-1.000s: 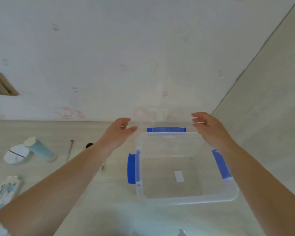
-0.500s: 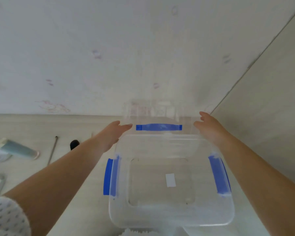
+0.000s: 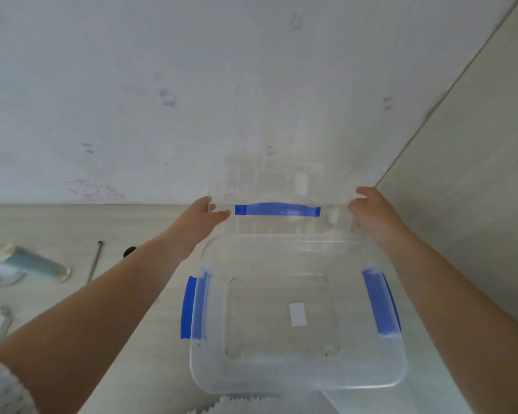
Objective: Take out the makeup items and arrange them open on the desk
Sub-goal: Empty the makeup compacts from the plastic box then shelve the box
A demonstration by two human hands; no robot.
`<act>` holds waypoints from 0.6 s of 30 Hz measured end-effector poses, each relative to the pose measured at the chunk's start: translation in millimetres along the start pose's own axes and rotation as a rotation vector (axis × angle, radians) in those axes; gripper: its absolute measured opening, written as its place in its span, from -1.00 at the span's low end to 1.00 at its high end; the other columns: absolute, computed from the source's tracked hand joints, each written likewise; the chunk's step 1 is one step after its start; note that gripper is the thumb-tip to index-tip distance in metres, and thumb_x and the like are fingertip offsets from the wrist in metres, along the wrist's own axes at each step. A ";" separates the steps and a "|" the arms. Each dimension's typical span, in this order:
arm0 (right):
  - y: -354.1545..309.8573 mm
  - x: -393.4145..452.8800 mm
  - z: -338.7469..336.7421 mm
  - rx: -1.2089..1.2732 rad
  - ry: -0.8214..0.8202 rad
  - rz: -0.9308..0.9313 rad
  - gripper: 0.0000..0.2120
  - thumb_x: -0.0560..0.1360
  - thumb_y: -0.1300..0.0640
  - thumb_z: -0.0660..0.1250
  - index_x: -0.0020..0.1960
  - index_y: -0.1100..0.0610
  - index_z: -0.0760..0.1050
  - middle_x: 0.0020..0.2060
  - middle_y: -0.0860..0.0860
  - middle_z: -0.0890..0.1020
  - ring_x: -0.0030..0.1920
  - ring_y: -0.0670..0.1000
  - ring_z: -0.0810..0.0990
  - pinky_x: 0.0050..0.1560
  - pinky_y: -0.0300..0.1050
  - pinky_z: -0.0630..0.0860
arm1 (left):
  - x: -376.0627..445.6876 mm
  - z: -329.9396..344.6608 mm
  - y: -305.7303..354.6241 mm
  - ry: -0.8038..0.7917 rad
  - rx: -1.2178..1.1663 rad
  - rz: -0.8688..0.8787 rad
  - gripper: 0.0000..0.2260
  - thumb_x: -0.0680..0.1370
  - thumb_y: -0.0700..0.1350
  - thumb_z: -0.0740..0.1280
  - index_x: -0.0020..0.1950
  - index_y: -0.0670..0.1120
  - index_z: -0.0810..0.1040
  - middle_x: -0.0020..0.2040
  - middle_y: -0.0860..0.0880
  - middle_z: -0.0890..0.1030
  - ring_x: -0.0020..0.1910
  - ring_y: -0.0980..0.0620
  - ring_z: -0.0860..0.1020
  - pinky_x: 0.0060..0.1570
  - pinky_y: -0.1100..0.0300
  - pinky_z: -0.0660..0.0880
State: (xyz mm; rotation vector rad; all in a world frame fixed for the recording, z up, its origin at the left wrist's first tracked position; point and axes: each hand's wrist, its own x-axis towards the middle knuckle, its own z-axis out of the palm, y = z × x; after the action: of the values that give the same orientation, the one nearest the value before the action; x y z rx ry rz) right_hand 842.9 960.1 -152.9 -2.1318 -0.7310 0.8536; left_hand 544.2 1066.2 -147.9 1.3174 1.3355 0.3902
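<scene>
Clear plastic box (image 3: 296,380) is sitting on the desk (image 3: 150,339), nothing visible inside. Beyond, left hand (image 3: 199,224) and right hand (image 3: 373,215) are pinching its transparent lid (image 3: 281,186) upright. A tube (image 3: 35,261) and brush (image 3: 95,259) are lying left.

Storage box (image 3: 296,369) – clear plastic, smooth, slightly glossy, hazy at the corners. Its latches (image 3: 380,300) are opaque blue plastic, smooth. Lid (image 3: 281,186) behind the box: same clear plastic, near invisible against the wall. White paper-looking label (image 3: 297,314) on the box floor, matt. Table (image 3: 150,339) under the box – pale wood-grain finish, matt. Left of the box: teal tube (image 3: 33,262), soft satin plastic, and a thin stick (image 3: 95,261), probably metal. Wall (image 3: 162,85) behind it all – matt white, smudged.
</scene>
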 end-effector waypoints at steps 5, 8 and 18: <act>-13.2 -27.6 -20.8 0.200 0.130 -0.098 -0.67 0.47 0.09 0.19 0.22 -0.10 0.39 0.08 0.00 0.55 -0.05 0.01 0.57 0.13 0.11 0.53 | -27.2 -11.1 9.2 0.070 0.193 0.221 -0.29 0.53 -0.15 0.34 0.54 0.14 -0.01 0.49 -0.01 0.25 0.42 0.03 0.27 0.17 0.16 0.34; -16.6 -52.1 -30.2 0.266 0.145 -0.171 -0.75 0.50 0.13 0.19 0.08 -0.19 0.41 0.02 -0.04 0.57 -0.07 -0.03 0.56 0.10 0.06 0.50 | -45.0 -19.5 9.6 0.105 0.260 0.311 -0.28 0.53 -0.13 0.34 0.54 0.16 -0.03 0.41 -0.10 0.30 0.35 0.00 0.32 0.20 0.11 0.35; -7.9 -145.2 -42.1 0.667 0.188 -0.289 -0.82 0.52 0.20 0.22 -0.13 -0.07 0.47 -0.05 -0.08 0.64 0.08 -0.09 0.60 0.08 -0.19 0.42 | -122.6 -26.8 -15.5 0.063 -0.031 0.534 -0.52 0.57 -0.30 0.23 0.39 0.13 0.30 0.25 0.36 0.42 0.33 0.27 0.34 -0.03 0.60 0.37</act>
State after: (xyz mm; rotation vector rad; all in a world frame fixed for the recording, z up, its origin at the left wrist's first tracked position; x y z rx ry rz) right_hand 782.5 845.4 -74.7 -1.4450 -0.5386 0.6156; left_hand 478.5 971.5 -95.9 1.6401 1.0071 0.8190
